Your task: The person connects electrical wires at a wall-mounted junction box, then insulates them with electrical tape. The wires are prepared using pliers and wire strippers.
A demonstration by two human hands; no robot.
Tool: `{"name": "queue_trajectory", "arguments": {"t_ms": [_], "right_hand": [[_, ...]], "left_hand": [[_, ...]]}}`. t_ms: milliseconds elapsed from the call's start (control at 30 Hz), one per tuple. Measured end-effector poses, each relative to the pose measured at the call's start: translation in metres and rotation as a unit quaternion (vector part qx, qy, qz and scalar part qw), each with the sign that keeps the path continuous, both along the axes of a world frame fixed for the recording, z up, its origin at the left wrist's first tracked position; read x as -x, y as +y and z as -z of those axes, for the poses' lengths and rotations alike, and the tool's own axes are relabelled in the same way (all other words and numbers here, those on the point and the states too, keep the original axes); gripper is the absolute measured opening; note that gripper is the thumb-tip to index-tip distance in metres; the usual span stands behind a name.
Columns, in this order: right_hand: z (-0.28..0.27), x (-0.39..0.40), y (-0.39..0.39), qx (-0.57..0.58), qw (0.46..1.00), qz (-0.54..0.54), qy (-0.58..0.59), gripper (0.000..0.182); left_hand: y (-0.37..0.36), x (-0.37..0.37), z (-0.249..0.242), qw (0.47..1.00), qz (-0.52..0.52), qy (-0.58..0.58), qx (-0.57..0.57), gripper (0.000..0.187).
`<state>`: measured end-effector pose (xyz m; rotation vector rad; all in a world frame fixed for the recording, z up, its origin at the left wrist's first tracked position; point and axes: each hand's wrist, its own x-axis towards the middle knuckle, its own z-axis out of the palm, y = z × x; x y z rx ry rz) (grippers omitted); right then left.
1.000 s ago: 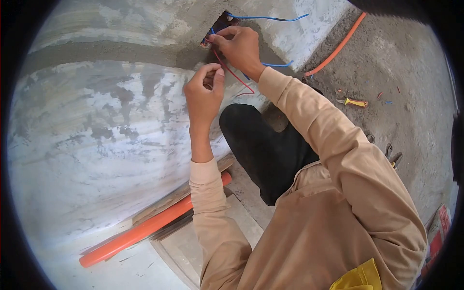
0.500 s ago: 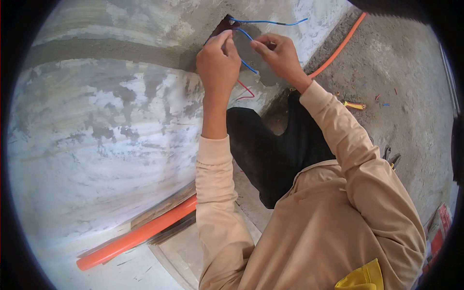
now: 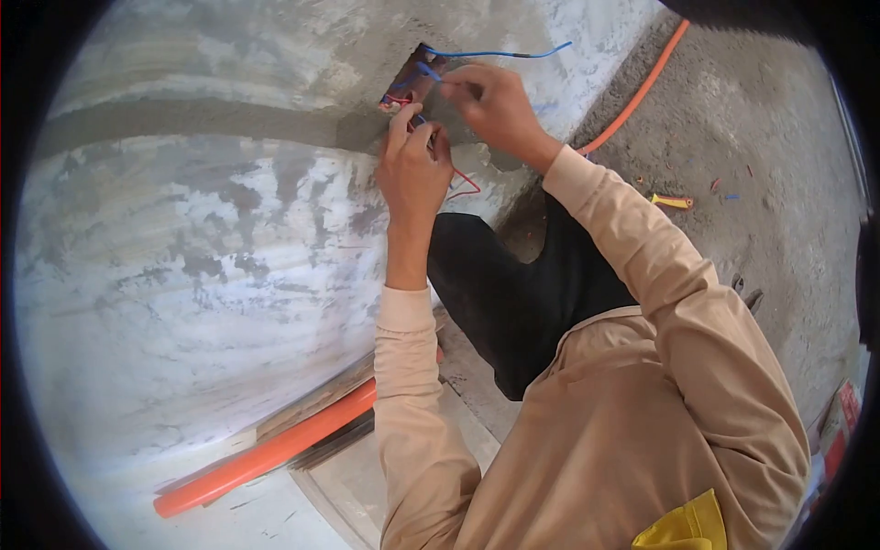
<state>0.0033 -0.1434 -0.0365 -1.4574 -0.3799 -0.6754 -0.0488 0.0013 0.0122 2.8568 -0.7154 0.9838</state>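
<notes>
A recessed box (image 3: 423, 84) sits in the plastered wall, with blue and red wires in it. My left hand (image 3: 412, 165) is just below the box, its fingers pinched around wires whose exact number I cannot make out. My right hand (image 3: 486, 96) is at the box's right side, thumb and forefinger closed on a short blue wire (image 3: 428, 71). Above it, a longer blue wire (image 3: 513, 55) with a dark band sticks out to the right. A bent red wire (image 3: 467, 183) hangs beside my left hand.
An orange conduit (image 3: 642, 92) runs along the floor at the upper right. Near it lie a yellow-handled tool (image 3: 672, 201) and wire scraps. A thick orange pipe (image 3: 266, 458) lies along the wall's foot at lower left, beside boards.
My left hand has moved down from the box, uncovering its opening. My right hand has shifted left, and the blue wire by its fingers is now closer to the box.
</notes>
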Motion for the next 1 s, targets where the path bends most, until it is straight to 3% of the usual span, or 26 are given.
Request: {"name": "queue_trajectory", "arguments": {"t_ms": [33, 133, 200, 333, 600, 800, 900, 1000], "right_hand": [[0.001, -0.003, 0.001, 0.078, 0.990, 0.076, -0.094, 0.011], [-0.013, 0.002, -0.016, 0.288, 0.942, 0.019, -0.173, 0.020], [-0.025, -0.010, -0.034, 0.367, 0.907, -0.013, -0.207, 0.022], [-0.084, -0.019, -0.062, 0.504, 0.837, -0.084, -0.193, 0.021], [-0.097, -0.046, -0.070, 0.451, 0.875, -0.100, -0.146, 0.017], [-0.081, -0.045, -0.063, 0.411, 0.896, -0.085, -0.142, 0.015], [-0.076, -0.045, -0.055, 0.387, 0.908, -0.087, -0.138, 0.014], [-0.070, -0.050, -0.048, 0.348, 0.926, -0.091, -0.116, 0.013]], "left_hand": [[0.005, 0.003, 0.006, 0.999, 0.011, 0.018, 0.044, 0.013], [0.011, 0.014, 0.008, 0.982, 0.016, 0.084, 0.171, 0.019], [0.005, 0.024, -0.004, 0.957, -0.020, 0.148, 0.250, 0.024], [-0.009, 0.010, -0.024, 0.948, -0.047, 0.171, 0.264, 0.030], [-0.007, -0.032, -0.015, 0.938, -0.113, 0.279, 0.172, 0.036], [-0.019, -0.010, -0.002, 0.918, -0.111, 0.200, 0.324, 0.034], [-0.020, -0.012, -0.010, 0.930, -0.034, 0.212, 0.299, 0.035], [-0.017, -0.015, -0.031, 0.891, -0.091, 0.308, 0.322, 0.038]]}}
